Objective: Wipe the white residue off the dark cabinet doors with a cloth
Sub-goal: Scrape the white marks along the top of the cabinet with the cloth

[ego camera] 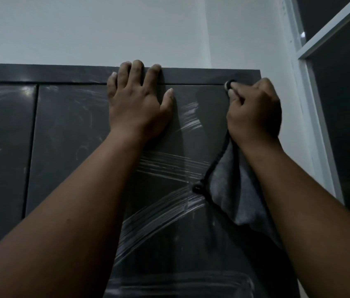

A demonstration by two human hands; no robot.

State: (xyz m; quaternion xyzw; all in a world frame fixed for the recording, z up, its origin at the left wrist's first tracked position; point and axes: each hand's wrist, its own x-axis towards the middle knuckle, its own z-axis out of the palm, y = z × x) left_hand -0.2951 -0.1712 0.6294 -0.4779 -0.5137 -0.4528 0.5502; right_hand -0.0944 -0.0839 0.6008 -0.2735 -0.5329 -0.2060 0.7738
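Note:
A dark grey cabinet door (73, 134) fills the middle of the view, streaked with white residue (165, 214) in broad smears. My left hand (137, 104) lies flat on the door's upper part, fingers straight and reaching over the top rail. My right hand (253, 110) grips a grey cloth (236, 190) with a black stitched edge, which hangs down below the fist. The fist presses the bunched cloth against the door's top right corner.
A second dark door (2, 147) with white smears stands to the left, split off by a vertical gap. A white wall (105, 29) rises above the cabinet. A white-framed window (318, 104) stands at the right, close to the cabinet's edge.

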